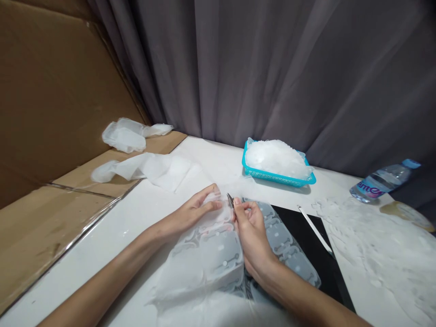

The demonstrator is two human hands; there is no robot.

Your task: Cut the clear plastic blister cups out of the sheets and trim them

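Note:
A stack of translucent plastic sheets (218, 254) with moulded white parts lies on the white table (102, 254) in front of me. My left hand (197, 210) rests on the far end of the top sheet, fingers stretched and pressing it down. My right hand (250, 227) is closed in a pinch round a small dark metal tool (230, 200), its tip touching the sheet's far edge beside my left fingers. More moulded sheet (289, 250) runs out to the right over a black mat (313, 245).
A turquoise basket (277, 177) heaped with white plastic pieces stands at the back. A water bottle (384, 181) lies at the far right. Crumpled plastic bags (126, 136) and cardboard (51, 113) are on the left. A metal strip (315, 229) lies on the mat.

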